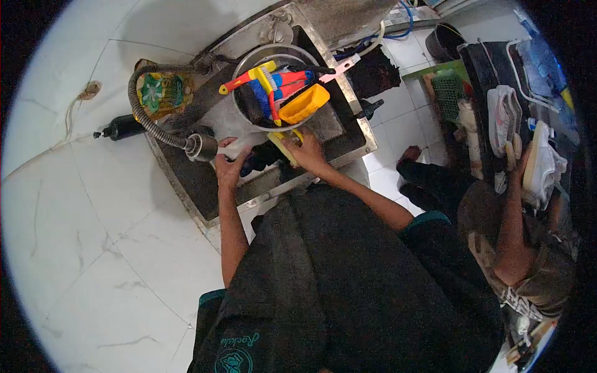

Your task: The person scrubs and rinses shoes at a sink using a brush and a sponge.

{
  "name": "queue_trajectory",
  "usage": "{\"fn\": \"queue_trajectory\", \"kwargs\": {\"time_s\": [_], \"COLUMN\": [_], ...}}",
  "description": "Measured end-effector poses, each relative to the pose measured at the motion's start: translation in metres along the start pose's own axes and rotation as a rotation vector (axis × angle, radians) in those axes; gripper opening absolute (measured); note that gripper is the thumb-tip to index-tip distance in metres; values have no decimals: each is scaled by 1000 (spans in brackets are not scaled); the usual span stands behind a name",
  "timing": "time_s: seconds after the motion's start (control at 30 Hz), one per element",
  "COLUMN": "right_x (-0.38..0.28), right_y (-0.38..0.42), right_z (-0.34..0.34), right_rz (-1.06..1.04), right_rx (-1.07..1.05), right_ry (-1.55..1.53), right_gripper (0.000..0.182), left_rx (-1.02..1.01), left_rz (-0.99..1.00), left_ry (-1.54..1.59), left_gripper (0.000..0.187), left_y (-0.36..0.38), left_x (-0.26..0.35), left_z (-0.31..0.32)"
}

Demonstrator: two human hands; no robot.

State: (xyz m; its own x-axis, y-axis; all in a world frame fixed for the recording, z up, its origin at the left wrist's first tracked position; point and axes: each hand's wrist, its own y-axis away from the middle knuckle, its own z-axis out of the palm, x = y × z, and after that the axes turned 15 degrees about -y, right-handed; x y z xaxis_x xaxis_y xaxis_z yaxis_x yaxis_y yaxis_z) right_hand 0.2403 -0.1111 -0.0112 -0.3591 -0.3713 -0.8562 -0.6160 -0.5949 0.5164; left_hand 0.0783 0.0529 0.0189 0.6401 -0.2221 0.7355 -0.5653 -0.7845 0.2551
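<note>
Left hand (229, 166): we close it around the white spray head (231, 148) on the ribbed hose (149, 112), over the sink (348, 112).
Right hand (305, 152): we pinch a yellow brush (283, 140); light, stiff, probably slippery; grip its handle.
Basin (249, 59): holds brushes.

Black short-sleeved shirt (348, 280), teal-trimmed cuffs, teal printed logo.

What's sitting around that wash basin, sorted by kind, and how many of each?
Metal bowl holding brushes: 1
Yellow scoop in the bowl: 1
Grey ribbed hose: 1
Black bottles, one left of the basin, one on its right: 2
Printed pouch: 1
Total: 6
</note>
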Motion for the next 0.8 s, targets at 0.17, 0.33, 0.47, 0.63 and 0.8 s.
{"fn": "queue_trajectory", "kwargs": {"time_s": [0.17, 0.33, 0.47, 0.63, 0.8], "right_x": [2, -10, 17, -33, 3], "right_y": [-4, -4, -18, 21, -4], "right_z": [-6, -2, 18, 32, 29], "right_rz": [64, 82, -84, -165, -155], "right_rx": [-89, -185, -169, -263, -174], "right_ry": [106, 52, 128, -128, 161], "right_gripper": [65, 63, 65, 57, 59], "left_rx": [44, 124, 90, 110, 58], "left_rz": [33, -31, -79, -138, 5], "left_ry": [-172, -190, -155, -130, -130], "left_gripper": [41, 42, 48, 56, 74], "left_y": [2, 6, 14, 27, 31], "left_x": [28, 22, -3, -1, 16], "left_z": [-4, 9, 9, 12, 5]}}
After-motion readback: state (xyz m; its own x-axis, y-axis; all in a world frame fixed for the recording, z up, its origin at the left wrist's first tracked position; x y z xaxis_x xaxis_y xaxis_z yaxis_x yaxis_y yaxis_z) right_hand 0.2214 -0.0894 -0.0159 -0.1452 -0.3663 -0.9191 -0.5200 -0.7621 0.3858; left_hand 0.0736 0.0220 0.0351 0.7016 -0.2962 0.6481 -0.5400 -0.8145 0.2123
